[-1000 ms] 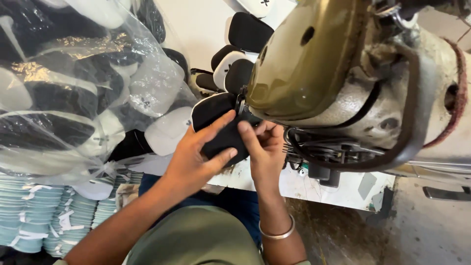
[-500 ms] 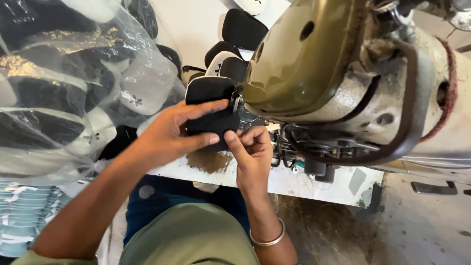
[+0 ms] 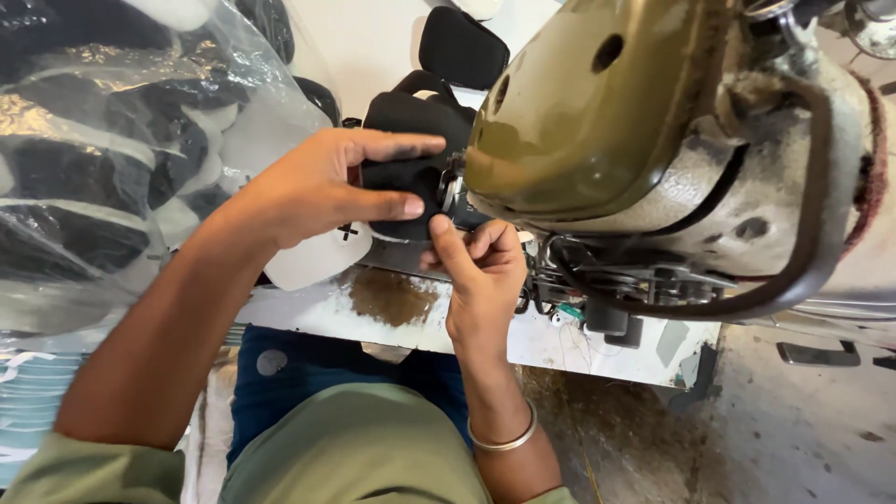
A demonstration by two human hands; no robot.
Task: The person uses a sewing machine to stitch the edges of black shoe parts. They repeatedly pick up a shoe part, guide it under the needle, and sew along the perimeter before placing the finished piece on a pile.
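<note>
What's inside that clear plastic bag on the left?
The plastic bag holds stacked black and white padded pieces. Glare and folds hide their exact shape and number.

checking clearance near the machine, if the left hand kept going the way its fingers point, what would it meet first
The left hand points right across the black padded piece it grips. Going straight on, it would probably meet the olive sewing machine head first, though depth is hard to judge.

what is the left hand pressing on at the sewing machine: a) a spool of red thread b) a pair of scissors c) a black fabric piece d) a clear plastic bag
c: the left hand lies flat on a black fabric piece at the sewing machine.
</note>
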